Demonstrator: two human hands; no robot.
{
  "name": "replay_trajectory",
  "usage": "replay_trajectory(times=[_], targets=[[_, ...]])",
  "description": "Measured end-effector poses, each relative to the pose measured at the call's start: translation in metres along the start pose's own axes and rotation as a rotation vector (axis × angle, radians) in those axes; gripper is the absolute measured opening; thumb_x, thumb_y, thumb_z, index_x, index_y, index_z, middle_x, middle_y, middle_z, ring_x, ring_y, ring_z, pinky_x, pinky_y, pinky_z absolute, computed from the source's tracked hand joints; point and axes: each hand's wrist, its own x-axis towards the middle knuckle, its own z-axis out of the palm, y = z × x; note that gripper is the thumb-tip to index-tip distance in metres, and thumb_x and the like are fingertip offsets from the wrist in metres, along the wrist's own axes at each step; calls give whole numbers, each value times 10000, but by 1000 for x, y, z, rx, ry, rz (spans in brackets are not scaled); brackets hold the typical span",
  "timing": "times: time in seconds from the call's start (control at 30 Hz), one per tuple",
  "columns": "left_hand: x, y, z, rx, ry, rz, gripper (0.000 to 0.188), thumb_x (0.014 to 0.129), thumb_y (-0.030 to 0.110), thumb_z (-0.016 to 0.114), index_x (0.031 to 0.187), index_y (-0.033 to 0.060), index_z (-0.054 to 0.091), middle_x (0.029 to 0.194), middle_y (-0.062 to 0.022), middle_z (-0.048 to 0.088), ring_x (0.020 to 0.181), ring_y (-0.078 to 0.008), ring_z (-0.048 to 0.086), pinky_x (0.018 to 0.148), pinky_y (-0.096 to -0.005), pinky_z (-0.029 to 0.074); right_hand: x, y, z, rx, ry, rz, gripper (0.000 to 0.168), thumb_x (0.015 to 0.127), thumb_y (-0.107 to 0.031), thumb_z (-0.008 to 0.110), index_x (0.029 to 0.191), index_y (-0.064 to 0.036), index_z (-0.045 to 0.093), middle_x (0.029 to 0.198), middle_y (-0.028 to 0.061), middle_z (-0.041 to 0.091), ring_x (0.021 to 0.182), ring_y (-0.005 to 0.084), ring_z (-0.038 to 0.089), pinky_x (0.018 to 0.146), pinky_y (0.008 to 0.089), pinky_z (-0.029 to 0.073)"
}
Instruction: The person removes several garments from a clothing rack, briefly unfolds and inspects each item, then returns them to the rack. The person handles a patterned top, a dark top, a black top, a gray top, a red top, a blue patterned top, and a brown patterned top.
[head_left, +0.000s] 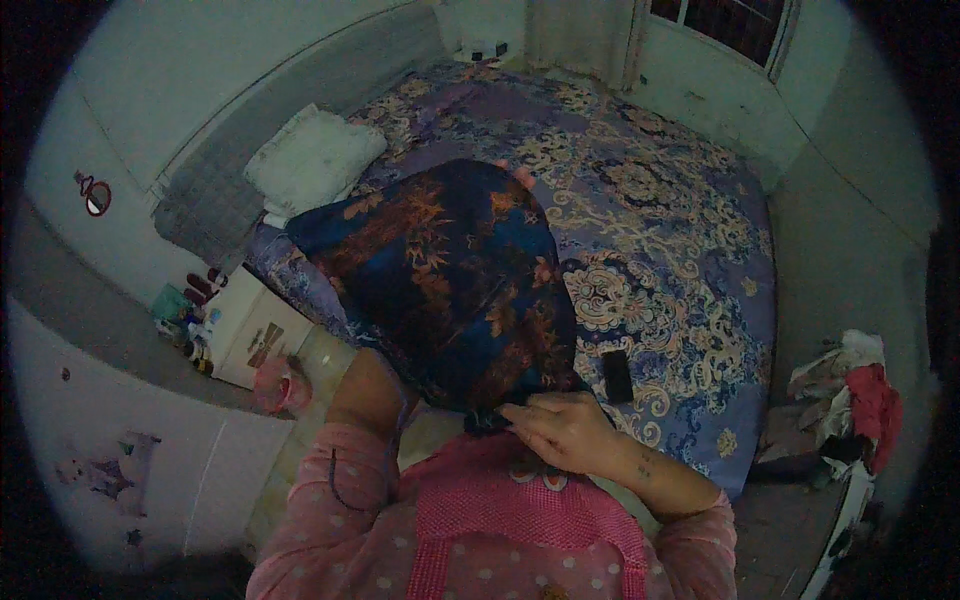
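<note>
A dark blue cloth (457, 277) with an orange leaf print hangs spread out before me, above the bed. My right hand (559, 427) pinches its near edge close to my chest, thumb and fingers together. From the left, my forearm passes beneath the cloth, so most of that arm is covered. Fingertips of my left hand (523, 176) peek out past the cloth's far edge; the rest of the hand is hidden, and its grip cannot be made out. Whether the cloth is a garment or a cover is unclear.
Beyond the cloth lies a bed (675, 225) with a purple patterned cover, a white pillow (315, 157) and a dark phone-like object (619, 376). At left stand a white cabinet (259, 330) holding small items and a pink container (281, 386). Clothes (874, 412) are heaped at right.
</note>
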Motion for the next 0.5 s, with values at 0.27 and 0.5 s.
replay_trajectory(times=[0.27,0.5], targets=[[70,18,65,-512,-221,-86,552,871,210,559,1330,-8,344,1317,-124,443,1183,-275,452,1010,-397,352,14,27,-13,78,413,197,236,785,-7,619,1018,29,624,745,122,617,632,226,617,559,286,483],[63,46,37,-1044,-379,-341,552,881,209,542,1342,-7,329,1335,-126,426,1193,-280,441,1013,-398,345,20,65,-36,400,724,630,253,832,-96,655,1036,52,631,895,103,670,793,146,621,730,268,482]])
